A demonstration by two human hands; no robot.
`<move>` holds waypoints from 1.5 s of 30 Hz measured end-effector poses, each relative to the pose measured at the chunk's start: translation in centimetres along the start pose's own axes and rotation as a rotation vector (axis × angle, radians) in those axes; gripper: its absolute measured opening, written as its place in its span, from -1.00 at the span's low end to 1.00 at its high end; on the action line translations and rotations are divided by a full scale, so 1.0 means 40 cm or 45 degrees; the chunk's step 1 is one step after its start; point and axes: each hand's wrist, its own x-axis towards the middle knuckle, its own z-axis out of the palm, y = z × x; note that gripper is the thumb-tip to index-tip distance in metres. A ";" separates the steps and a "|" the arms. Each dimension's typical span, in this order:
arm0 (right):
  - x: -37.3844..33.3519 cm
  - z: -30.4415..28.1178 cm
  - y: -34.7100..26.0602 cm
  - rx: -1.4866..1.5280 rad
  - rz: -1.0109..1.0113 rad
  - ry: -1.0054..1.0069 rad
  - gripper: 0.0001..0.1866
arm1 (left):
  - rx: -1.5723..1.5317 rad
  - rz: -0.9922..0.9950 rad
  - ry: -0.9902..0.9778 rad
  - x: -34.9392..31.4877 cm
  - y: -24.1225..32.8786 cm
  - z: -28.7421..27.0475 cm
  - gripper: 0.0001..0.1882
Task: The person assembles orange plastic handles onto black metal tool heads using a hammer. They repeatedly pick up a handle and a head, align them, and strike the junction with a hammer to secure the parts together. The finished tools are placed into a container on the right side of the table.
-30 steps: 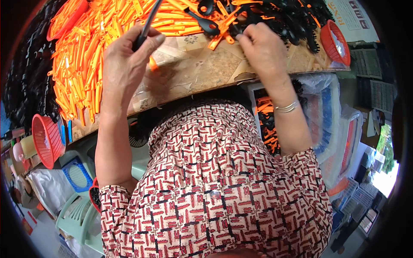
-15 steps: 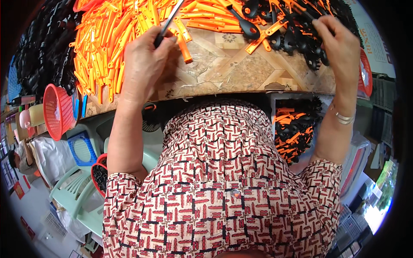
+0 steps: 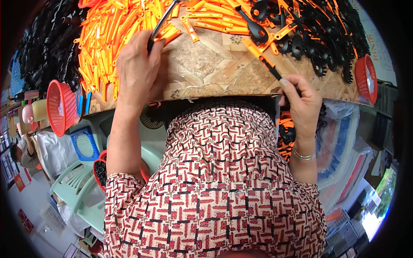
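Note:
My left hand (image 3: pixel 140 69) is closed around the black grip of a slim tool (image 3: pixel 162 21) with a metal shaft, over the table. Its far end is cut off by the upper edge of the picture, so I cannot tell its kind. Beside those fingers lie loose orange handles (image 3: pixel 189 29). My right hand (image 3: pixel 304 96), near the table's front edge, pinches the black shaft of a kitchen utensil (image 3: pixel 261 56). An orange handle on that shaft points up and left; its head is hidden by my hand. Black slotted spoons (image 3: pixel 257 31) lie beyond it.
A large pile of orange handles (image 3: pixel 101 47) covers the left of the table (image 3: pixel 202 64). Black utensils (image 3: pixel 331 43) heap at the right, and more dark parts (image 3: pixel 47 51) at the far left. Red baskets (image 3: pixel 60 107) flank the table. A green chair (image 3: pixel 77 185) stands below left.
My right hand came from the black heap toward me and left, with the orange-handled utensil now plainly in its fingers. My left hand kept its tool and shifted slightly; an orange handle near it lies differently.

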 end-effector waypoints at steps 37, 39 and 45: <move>-0.092 0.062 0.066 0.360 0.593 -0.301 -0.78 | -0.632 0.546 -0.959 0.029 0.226 0.089 -0.76; -0.092 0.063 0.067 0.368 0.578 -0.298 -0.78 | -0.654 0.537 -0.922 0.026 0.227 0.092 -0.76; -0.091 0.064 0.063 0.357 0.633 -0.288 -0.79 | -0.575 0.467 -0.969 0.027 0.235 0.088 -0.74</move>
